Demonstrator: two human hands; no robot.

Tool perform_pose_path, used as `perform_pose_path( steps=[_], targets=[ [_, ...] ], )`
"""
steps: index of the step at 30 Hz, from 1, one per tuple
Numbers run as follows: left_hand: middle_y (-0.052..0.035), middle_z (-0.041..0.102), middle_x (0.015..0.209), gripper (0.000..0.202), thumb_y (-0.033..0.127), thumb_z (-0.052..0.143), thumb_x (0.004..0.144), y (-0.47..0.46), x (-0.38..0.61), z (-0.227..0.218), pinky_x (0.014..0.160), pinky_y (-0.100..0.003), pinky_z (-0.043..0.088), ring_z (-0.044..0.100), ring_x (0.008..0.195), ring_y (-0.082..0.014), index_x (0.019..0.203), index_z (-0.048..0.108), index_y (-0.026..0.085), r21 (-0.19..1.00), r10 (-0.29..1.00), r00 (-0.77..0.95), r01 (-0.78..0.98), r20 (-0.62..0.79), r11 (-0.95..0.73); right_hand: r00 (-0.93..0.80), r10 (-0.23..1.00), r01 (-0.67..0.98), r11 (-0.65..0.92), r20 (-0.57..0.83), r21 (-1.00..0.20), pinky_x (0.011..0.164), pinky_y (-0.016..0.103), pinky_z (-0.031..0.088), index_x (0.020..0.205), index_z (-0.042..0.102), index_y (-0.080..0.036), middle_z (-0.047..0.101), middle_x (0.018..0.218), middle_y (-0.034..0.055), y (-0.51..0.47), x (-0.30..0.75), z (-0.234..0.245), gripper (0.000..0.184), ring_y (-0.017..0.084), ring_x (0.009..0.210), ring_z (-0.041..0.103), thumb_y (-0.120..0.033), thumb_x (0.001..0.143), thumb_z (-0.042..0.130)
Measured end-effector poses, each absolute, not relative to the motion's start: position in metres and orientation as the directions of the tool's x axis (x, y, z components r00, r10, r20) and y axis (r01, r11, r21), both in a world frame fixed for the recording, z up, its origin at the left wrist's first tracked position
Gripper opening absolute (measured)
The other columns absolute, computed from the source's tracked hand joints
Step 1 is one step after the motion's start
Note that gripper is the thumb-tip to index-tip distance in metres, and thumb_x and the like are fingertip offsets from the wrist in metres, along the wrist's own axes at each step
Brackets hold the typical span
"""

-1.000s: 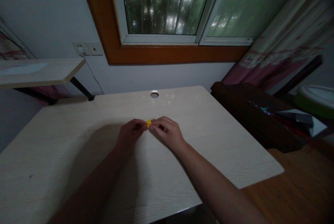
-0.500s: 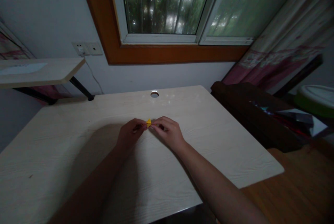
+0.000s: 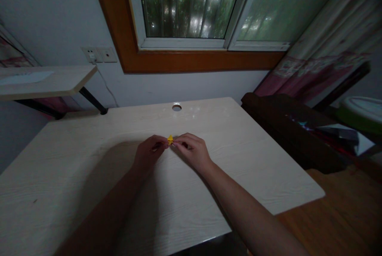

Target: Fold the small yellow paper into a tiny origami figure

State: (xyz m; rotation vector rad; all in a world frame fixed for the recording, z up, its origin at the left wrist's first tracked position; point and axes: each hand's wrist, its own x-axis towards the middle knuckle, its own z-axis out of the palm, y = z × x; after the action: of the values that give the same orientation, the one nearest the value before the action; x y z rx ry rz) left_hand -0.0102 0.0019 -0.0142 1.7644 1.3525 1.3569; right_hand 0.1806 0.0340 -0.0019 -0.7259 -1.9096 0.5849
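Note:
A small yellow folded piece [image 3: 170, 139], which looks like paper, is pinched between my two hands over the middle of the desk. My left hand [image 3: 150, 151] grips its left side with thumb and forefinger pressed together. From the other side, my right hand [image 3: 193, 149] holds it between thumb and fingertips. The fingers hide part of the piece, so its full shape cannot be made out. Both hands are just above or resting on the pale wooden desk [image 3: 238, 160]; I cannot tell which.
A round cable hole [image 3: 177, 107] lies near the desk's back edge. On the left, a raised shelf [image 3: 65, 83] stands on black legs, carrying a white sheet [image 3: 26, 77]. Beyond the desk's right edge is dark brown furniture [image 3: 274, 124] with things on it. A window [image 3: 191, 9] is behind.
The yellow piece shows slightly differently between the fingertips, its top a little higher. Both hands keep nearly the same place and grip.

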Motion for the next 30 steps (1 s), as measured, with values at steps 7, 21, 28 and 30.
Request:
perform_pose_path(
  steps=[7,21,28,30],
  targets=[
    [-0.0035,0.072,0.085,0.013,0.032,0.064,0.085,0.0018,-0.0102,-0.0137,0.073,-0.026,0.057,0.069,0.078,-0.0148,0.091,0.067,0.020,0.852,0.916,-0.021,0.376,0.402,-0.365,-0.351,0.703,0.232,0.705,0.618,-0.670,0.067,0.028,0.052,0.098,0.072,-0.025,0.072,0.090,0.0047,0.0331,0.1802,-0.0021,0.013,0.015,0.077,0.065,-0.022,0.088,0.063],
    [-0.0046,0.072,0.090,0.014,0.032,0.063,0.086,0.0009,-0.0091,-0.0097,0.076,-0.027,0.056,0.068,0.080,-0.0154,0.092,0.069,0.021,0.853,0.917,-0.008,0.370,0.398,-0.367,-0.328,0.698,0.208,0.711,0.637,-0.672,0.068,0.028,0.054,0.097,0.073,-0.025,0.073,0.090,0.0052,0.0339,0.1791,-0.0029,0.014,0.016,0.079,0.067,-0.022,0.087,0.064],
    [-0.0042,0.073,0.087,0.014,0.033,0.066,0.084,0.0008,-0.0082,-0.0097,0.075,-0.027,0.057,0.069,0.079,-0.0161,0.090,0.070,0.020,0.888,0.926,-0.038,0.301,0.375,-0.347,-0.317,0.748,0.186,0.651,0.583,-0.736,0.064,0.027,0.052,0.095,0.074,-0.025,0.073,0.089,0.0051,0.0334,0.1792,-0.0010,0.013,0.015,0.075,0.066,-0.023,0.086,0.066],
    [-0.0042,0.073,0.087,0.014,0.033,0.066,0.083,0.0006,-0.0082,-0.0091,0.076,-0.027,0.057,0.069,0.079,-0.0163,0.090,0.070,0.020,0.897,0.929,-0.045,0.282,0.367,-0.340,-0.321,0.761,0.166,0.631,0.564,-0.758,0.064,0.027,0.051,0.095,0.075,-0.024,0.072,0.089,0.0052,0.0334,0.1790,0.0000,0.013,0.015,0.075,0.065,-0.023,0.086,0.066]
  ],
)
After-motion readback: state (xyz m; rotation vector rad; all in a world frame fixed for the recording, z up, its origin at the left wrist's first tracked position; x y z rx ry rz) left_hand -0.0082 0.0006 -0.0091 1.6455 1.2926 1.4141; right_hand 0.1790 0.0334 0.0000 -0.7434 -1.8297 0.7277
